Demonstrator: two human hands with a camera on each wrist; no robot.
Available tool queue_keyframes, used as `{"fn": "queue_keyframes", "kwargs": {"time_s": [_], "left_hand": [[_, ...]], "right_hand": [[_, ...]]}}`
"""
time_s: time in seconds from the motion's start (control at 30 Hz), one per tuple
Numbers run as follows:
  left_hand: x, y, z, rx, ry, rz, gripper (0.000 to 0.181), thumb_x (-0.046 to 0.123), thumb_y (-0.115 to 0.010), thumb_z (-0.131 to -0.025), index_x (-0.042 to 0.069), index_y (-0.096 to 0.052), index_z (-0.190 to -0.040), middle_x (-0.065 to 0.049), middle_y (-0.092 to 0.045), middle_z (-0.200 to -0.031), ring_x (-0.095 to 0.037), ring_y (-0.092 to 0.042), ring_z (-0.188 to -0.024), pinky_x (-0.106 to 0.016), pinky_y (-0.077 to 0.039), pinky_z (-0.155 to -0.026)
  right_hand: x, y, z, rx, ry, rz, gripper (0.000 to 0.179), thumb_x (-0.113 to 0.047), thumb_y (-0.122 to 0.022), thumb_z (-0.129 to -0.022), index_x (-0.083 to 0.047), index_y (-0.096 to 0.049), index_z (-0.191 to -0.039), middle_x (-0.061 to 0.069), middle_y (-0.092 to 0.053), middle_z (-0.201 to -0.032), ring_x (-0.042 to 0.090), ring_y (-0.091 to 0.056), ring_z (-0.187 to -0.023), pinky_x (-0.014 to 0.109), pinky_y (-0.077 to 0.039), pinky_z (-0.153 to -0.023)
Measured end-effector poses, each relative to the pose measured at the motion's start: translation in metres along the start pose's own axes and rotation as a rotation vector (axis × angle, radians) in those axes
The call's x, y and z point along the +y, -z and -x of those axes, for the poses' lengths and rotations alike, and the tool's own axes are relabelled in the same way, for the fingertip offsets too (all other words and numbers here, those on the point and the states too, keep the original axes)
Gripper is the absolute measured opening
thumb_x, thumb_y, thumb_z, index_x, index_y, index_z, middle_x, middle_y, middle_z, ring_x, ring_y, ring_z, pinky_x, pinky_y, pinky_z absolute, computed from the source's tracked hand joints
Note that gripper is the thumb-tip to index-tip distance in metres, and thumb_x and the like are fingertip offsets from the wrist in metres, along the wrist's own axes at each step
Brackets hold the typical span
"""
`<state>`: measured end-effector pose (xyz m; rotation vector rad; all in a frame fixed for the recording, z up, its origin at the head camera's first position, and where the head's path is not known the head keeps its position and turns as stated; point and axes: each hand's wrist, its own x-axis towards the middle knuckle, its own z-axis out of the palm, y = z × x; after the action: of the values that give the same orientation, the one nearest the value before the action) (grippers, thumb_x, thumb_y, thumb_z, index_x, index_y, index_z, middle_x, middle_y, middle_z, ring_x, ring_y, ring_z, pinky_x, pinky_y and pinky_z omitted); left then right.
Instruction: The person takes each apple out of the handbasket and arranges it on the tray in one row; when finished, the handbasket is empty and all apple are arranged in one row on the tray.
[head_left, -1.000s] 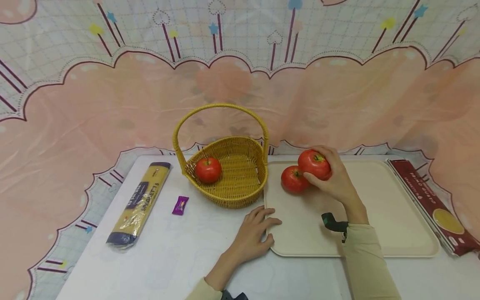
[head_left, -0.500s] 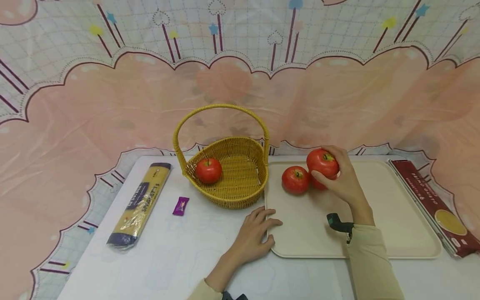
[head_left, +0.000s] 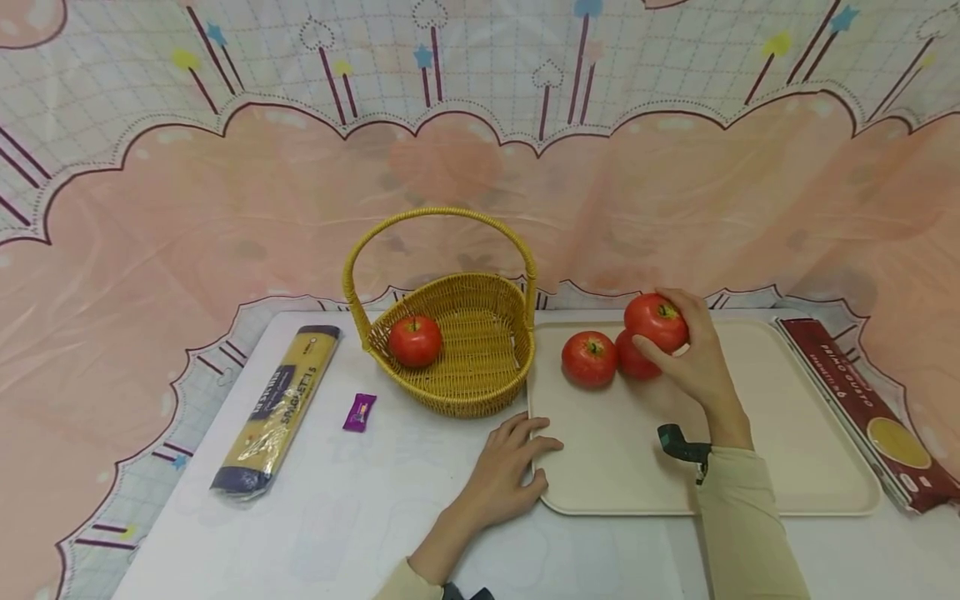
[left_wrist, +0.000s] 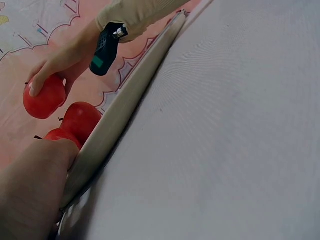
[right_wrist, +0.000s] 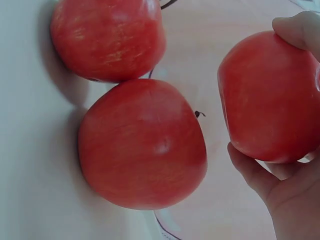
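My right hand [head_left: 699, 354] grips a red apple [head_left: 651, 319] between thumb and fingers, lifted above the beige tray [head_left: 765, 425]. Below it, two more red apples sit side by side on the tray: a left one [head_left: 589, 359] and a right one [head_left: 632, 358], partly covered by the held fruit in the head view. In the right wrist view, a gap shows between the held apple [right_wrist: 272, 97] and the nearer tray apple [right_wrist: 142, 145]. Relaxed fingers of my left hand [head_left: 506, 475] rest over the tray's left rim.
Left of the tray stands a yellow wicker basket [head_left: 468, 404] with a tall handle and one apple [head_left: 415, 340] inside. A spaghetti pack [head_left: 281, 408] and a small purple wrapped candy [head_left: 360, 412] lie further left. A dark red spaghetti pack [head_left: 866, 412] lies along the tray's right side.
My right hand has moved a little to the right with its apple, uncovering the right tray apple, which was hidden a second ago. The left hand has stayed put.
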<state>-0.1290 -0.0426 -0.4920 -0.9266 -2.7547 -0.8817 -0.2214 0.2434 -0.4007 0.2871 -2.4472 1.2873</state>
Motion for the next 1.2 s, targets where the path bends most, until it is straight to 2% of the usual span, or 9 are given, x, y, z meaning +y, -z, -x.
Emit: {"fn": "queue_keyframes", "kwargs": {"time_s": [0.07,0.17,0.3,0.5,0.63,0.73,0.9,1.0,1.2], "left_hand": [[0.0,0.0,0.0,-0.004,0.0,0.0,0.038,0.02,-0.055,-0.082,0.029,-0.06,-0.118,0.002,-0.047,-0.14,-0.026,-0.034,-0.136,-0.046,-0.034,-0.103],[-0.001,-0.001,0.0,0.001,-0.005,-0.008,0.038,0.02,-0.055,-0.081,0.03,-0.06,-0.118,0.002,-0.047,-0.14,-0.026,-0.035,-0.136,-0.046,-0.035,-0.103],[-0.001,-0.002,0.001,0.014,-0.016,-0.026,0.039,0.02,-0.054,-0.081,0.03,-0.059,-0.119,0.002,-0.047,-0.14,-0.026,-0.035,-0.135,-0.046,-0.035,-0.102],[-0.002,-0.004,0.001,0.015,-0.018,-0.031,0.039,0.02,-0.054,-0.082,0.031,-0.059,-0.119,0.002,-0.047,-0.14,-0.026,-0.035,-0.135,-0.046,-0.035,-0.103],[-0.003,-0.003,0.001,0.012,-0.015,-0.029,0.039,0.02,-0.054,-0.082,0.03,-0.059,-0.118,0.002,-0.047,-0.14,-0.026,-0.035,-0.135,-0.046,-0.035,-0.103],[-0.002,-0.002,0.001,0.008,-0.011,-0.019,0.038,0.02,-0.055,-0.082,0.03,-0.059,-0.118,0.002,-0.047,-0.14,-0.026,-0.035,-0.136,-0.047,-0.035,-0.103],[-0.002,-0.001,0.001,-0.002,0.002,-0.005,0.038,0.02,-0.054,-0.082,0.03,-0.06,-0.118,0.003,-0.046,-0.141,-0.025,-0.033,-0.137,-0.046,-0.034,-0.104],[-0.002,-0.001,0.001,-0.004,0.002,-0.002,0.037,0.02,-0.054,-0.083,0.03,-0.059,-0.118,0.003,-0.046,-0.141,-0.025,-0.032,-0.137,-0.046,-0.033,-0.104],[-0.002,-0.001,0.001,-0.001,-0.001,-0.003,0.038,0.019,-0.054,-0.082,0.03,-0.06,-0.118,0.003,-0.046,-0.14,-0.025,-0.033,-0.137,-0.046,-0.033,-0.105]], "right_hand": [[-0.01,0.002,0.002,0.008,-0.007,-0.005,0.072,-0.008,-0.074,-0.076,-0.017,-0.042,-0.139,0.011,-0.038,-0.139,0.032,-0.039,-0.125,0.064,-0.038,-0.098],[-0.011,0.003,0.002,0.025,-0.019,-0.008,0.071,-0.004,-0.073,-0.075,-0.012,-0.042,-0.139,0.014,-0.038,-0.139,0.033,-0.04,-0.124,0.063,-0.038,-0.098],[0.012,0.004,0.0,0.044,-0.04,0.006,0.074,-0.009,-0.075,-0.075,-0.019,-0.041,-0.14,0.008,-0.038,-0.141,0.029,-0.039,-0.125,0.062,-0.039,-0.097],[0.019,0.011,0.001,0.066,-0.082,0.036,0.076,-0.015,-0.076,-0.076,-0.025,-0.039,-0.142,0.006,-0.038,-0.141,0.027,-0.039,-0.126,0.058,-0.042,-0.097],[0.02,0.013,0.001,0.082,-0.089,0.054,0.076,-0.014,-0.075,-0.076,-0.026,-0.039,-0.142,0.004,-0.039,-0.14,0.023,-0.04,-0.124,0.04,-0.044,-0.099],[0.017,0.015,0.003,0.099,-0.087,0.054,0.075,-0.011,-0.075,-0.076,-0.024,-0.04,-0.141,0.005,-0.04,-0.14,0.021,-0.041,-0.123,0.025,-0.039,-0.096],[-0.002,0.017,0.007,0.12,-0.086,0.04,0.07,-0.008,-0.072,-0.078,-0.014,-0.041,-0.14,0.012,-0.041,-0.137,0.015,-0.04,-0.119,0.015,-0.035,-0.092],[-0.002,0.018,0.008,0.136,-0.08,0.025,0.068,-0.008,-0.071,-0.078,-0.013,-0.042,-0.14,0.014,-0.041,-0.136,0.012,-0.04,-0.118,0.016,-0.034,-0.094],[0.031,0.018,0.006,0.132,-0.131,0.036,0.073,-0.013,-0.073,-0.078,-0.024,-0.04,-0.142,0.008,-0.04,-0.14,0.018,-0.039,-0.123,0.03,-0.038,-0.101]]}}
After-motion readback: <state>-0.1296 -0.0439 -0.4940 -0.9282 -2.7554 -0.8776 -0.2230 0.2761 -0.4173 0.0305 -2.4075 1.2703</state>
